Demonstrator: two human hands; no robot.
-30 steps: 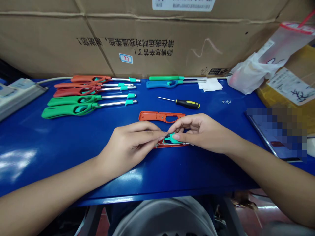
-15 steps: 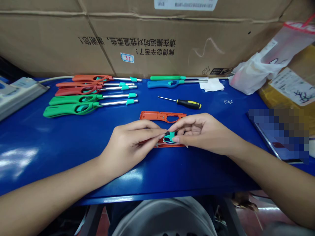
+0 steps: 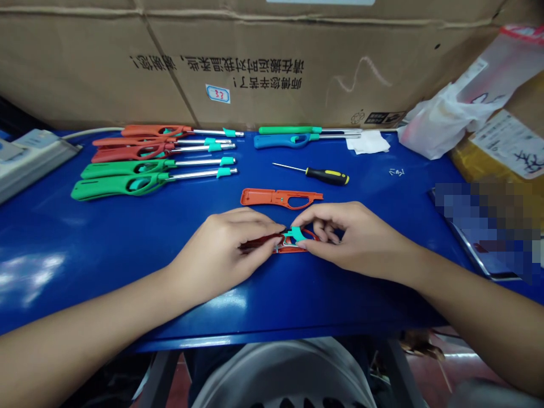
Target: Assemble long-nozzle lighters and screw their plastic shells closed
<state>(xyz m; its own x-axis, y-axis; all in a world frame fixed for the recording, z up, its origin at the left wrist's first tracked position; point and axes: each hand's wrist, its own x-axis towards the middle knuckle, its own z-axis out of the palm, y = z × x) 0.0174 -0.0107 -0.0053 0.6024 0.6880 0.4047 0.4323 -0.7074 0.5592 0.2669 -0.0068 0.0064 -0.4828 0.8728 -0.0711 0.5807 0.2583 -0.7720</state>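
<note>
My left hand (image 3: 225, 249) pinches the near end of an open orange lighter shell (image 3: 293, 248) that lies on the blue table (image 3: 127, 238). My right hand (image 3: 348, 235) pinches a small teal trigger piece (image 3: 294, 234) at the middle of that shell. The matching orange shell half (image 3: 278, 198) rests flat just behind my hands. Much of the held shell is hidden under my fingers.
Several finished orange and green long-nosed lighters (image 3: 148, 164) lie in a row at the back left, a green and a blue one (image 3: 293, 136) behind centre. A black-and-yellow screwdriver (image 3: 318, 174), white tissue (image 3: 368, 143), plastic bags (image 3: 450, 113) and cardboard boxes (image 3: 255, 56) stand behind.
My right hand has shifted the teal trigger piece slightly on the shell, its fingers curling in more. My left hand keeps its pinch in place.
</note>
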